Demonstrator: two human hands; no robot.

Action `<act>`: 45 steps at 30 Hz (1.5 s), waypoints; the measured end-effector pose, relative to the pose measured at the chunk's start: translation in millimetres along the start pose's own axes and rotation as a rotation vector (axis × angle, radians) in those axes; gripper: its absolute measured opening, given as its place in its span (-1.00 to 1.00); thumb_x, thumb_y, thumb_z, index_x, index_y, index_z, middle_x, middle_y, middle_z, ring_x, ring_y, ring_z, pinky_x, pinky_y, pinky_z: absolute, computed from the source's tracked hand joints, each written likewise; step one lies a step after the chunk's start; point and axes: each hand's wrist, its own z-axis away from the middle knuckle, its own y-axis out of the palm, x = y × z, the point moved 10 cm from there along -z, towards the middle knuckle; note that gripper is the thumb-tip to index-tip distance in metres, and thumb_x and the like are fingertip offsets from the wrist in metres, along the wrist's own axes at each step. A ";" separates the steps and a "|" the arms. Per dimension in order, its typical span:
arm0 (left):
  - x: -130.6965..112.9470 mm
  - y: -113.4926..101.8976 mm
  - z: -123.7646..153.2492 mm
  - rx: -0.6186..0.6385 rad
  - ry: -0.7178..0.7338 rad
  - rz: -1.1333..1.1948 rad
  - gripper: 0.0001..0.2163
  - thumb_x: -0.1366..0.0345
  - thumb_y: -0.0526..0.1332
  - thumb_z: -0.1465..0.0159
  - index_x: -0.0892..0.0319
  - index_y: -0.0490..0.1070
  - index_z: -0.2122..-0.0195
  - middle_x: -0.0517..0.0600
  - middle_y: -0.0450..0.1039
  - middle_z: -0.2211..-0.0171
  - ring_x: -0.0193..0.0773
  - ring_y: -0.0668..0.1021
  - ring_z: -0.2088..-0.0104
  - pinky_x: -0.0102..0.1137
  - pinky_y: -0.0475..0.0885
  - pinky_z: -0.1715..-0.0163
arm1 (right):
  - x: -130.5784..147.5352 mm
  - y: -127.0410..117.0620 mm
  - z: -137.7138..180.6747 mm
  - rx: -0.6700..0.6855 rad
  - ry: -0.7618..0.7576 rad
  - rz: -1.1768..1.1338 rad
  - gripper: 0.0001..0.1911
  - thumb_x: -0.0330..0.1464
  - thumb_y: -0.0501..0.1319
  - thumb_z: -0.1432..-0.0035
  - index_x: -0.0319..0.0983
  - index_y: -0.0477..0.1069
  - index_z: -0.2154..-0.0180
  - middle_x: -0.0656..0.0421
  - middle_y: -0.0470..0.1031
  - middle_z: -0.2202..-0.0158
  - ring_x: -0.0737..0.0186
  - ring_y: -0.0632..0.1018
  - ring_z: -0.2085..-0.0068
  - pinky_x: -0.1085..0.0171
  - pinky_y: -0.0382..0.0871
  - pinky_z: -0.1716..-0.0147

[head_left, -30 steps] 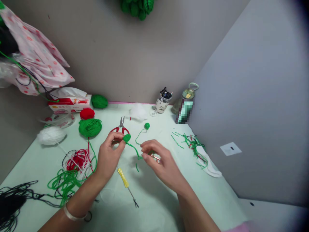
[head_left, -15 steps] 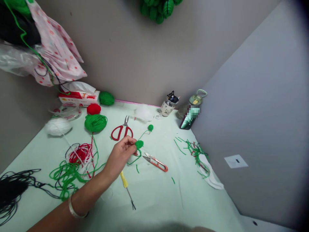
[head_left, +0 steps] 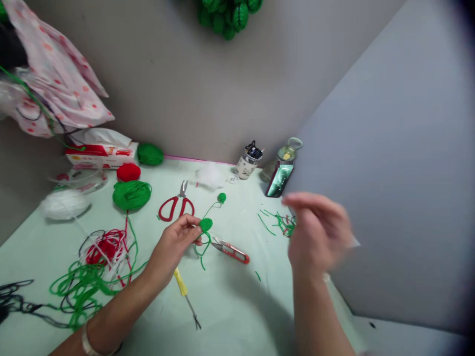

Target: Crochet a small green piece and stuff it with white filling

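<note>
My left hand (head_left: pixel 181 235) pinches a small green crocheted piece (head_left: pixel 206 225) between thumb and fingertips, above the table. A green yarn tail loops below the piece, and a thin strand leads toward a little green crocheted ball (head_left: pixel 221 198). My right hand (head_left: pixel 321 230) is raised at the right, smeared by motion, so its finger grip is unclear. Just right of the held piece lie orange thread snips (head_left: pixel 233 251). Behind my left hand rest red-handled scissors (head_left: pixel 177 203). A yellow-handled tool (head_left: pixel 181 283) with a dark forked-looking end lies nearer me.
Yarn balls in white (head_left: pixel 65 203), green (head_left: pixel 132 195) and red (head_left: pixel 128 172) sit at the left, near tangled yarn (head_left: pixel 87 282). A tissue box (head_left: pixel 104 154), white stuffing (head_left: pixel 210 175), a cup of pens (head_left: pixel 248 164) and a phone (head_left: pixel 280 180) stand toward the back.
My right hand has come into view, raised at the right over the yarn scraps. The whole view has shifted a little; my left hand still holds the green piece.
</note>
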 end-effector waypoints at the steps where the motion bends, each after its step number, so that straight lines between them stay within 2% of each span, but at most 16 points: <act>1: 1.1 0.8 -0.1 0.006 -0.002 -0.006 -0.79 0.12 0.39 -0.22 0.12 0.49 0.26 -0.11 0.48 0.41 -0.24 0.55 0.38 -0.33 0.44 0.24 | -24.5 -4.8 -9.2 -0.064 0.051 0.066 -0.68 -0.20 0.16 -0.42 -0.18 0.43 -0.11 0.00 0.55 -0.09 0.04 0.60 -0.08 0.02 0.53 -0.07; 3: 3.1 2.7 0.0 0.016 -0.006 -0.018 -0.80 0.12 0.38 -0.24 0.12 0.50 0.26 -0.11 0.48 0.41 -0.25 0.55 0.37 -0.33 0.42 0.23 | -80.6 -12.8 -27.0 -0.156 0.178 0.199 -0.65 -0.25 0.11 -0.36 -0.20 0.39 -0.11 -0.04 0.58 -0.05 0.02 0.60 -0.07 0.01 0.50 -0.08; 6: 6.5 5.0 -0.1 0.021 -0.014 -0.039 -0.80 0.12 0.38 -0.24 0.11 0.50 0.25 -0.11 0.48 0.40 -0.23 0.55 0.35 -0.32 0.40 0.21 | -153.0 -16.1 -46.4 -0.166 0.288 0.315 -0.52 -0.33 0.11 -0.20 -0.25 0.32 -0.15 -0.11 0.57 -0.08 -0.04 0.56 -0.10 -0.11 0.41 -0.16; 8: 8.4 5.0 -0.5 0.015 -0.017 -0.057 -0.79 0.10 0.38 -0.25 0.10 0.50 0.24 -0.10 0.48 0.38 -0.21 0.56 0.34 -0.31 0.41 0.20 | -183.5 -15.9 -51.9 -0.154 0.314 0.367 -0.46 -0.36 0.10 -0.14 -0.25 0.30 -0.17 -0.12 0.56 -0.12 -0.05 0.51 -0.16 -0.12 0.34 -0.23; 11: 10.6 4.1 -1.4 0.007 -0.021 -0.073 -0.78 0.08 0.39 -0.24 0.09 0.51 0.25 -0.09 0.48 0.37 -0.20 0.56 0.32 -0.30 0.41 0.18 | -205.5 -11.3 -54.0 -0.117 0.319 0.415 -0.43 -0.39 0.09 -0.12 -0.23 0.29 -0.20 -0.10 0.53 -0.18 -0.03 0.47 -0.22 -0.09 0.28 -0.28; 17: 11.5 2.7 -2.6 0.004 -0.039 -0.071 -0.78 0.09 0.40 -0.22 0.10 0.51 0.26 -0.11 0.46 0.38 -0.23 0.53 0.33 -0.32 0.37 0.19 | -216.9 -7.2 -56.3 -0.037 0.302 0.453 -0.39 -0.38 0.09 -0.13 -0.23 0.27 -0.24 -0.08 0.53 -0.21 -0.05 0.43 -0.25 -0.06 0.26 -0.29; 26: 14.3 3.2 -2.0 0.019 -0.041 -0.062 -0.80 0.10 0.39 -0.25 0.09 0.52 0.25 -0.10 0.46 0.38 -0.21 0.52 0.32 -0.31 0.35 0.18 | -222.6 -8.3 -46.9 0.001 0.314 0.463 -0.37 -0.37 0.10 -0.13 -0.24 0.27 -0.26 -0.07 0.54 -0.21 -0.06 0.44 -0.23 -0.06 0.27 -0.28; 35: 10.6 5.1 0.4 0.032 -0.051 -0.076 -0.79 0.10 0.38 -0.25 0.11 0.50 0.24 -0.12 0.45 0.38 -0.25 0.52 0.31 -0.35 0.34 0.16 | -226.5 -7.1 -41.1 -0.027 0.368 0.435 -0.37 -0.38 0.09 -0.09 -0.24 0.28 -0.23 -0.07 0.54 -0.19 -0.06 0.45 -0.19 -0.09 0.26 -0.27; 42: 8.9 6.1 1.2 0.040 -0.048 -0.090 -0.80 0.11 0.36 -0.26 0.12 0.50 0.23 -0.12 0.46 0.39 -0.26 0.51 0.32 -0.34 0.34 0.16 | -220.4 -8.5 -35.2 -0.071 0.453 0.346 -0.40 -0.40 0.10 -0.06 -0.23 0.32 -0.18 -0.08 0.55 -0.14 -0.07 0.45 -0.22 -0.16 0.19 -0.32; 45: 8.1 6.8 1.7 0.051 -0.034 -0.084 -0.81 0.11 0.35 -0.27 0.11 0.50 0.24 -0.12 0.46 0.39 -0.25 0.50 0.32 -0.34 0.34 0.17 | -204.1 1.6 -32.5 -0.056 0.482 0.250 -0.42 -0.39 0.11 -0.08 -0.22 0.31 -0.17 -0.09 0.54 -0.16 -0.07 0.45 -0.24 -0.20 0.18 -0.33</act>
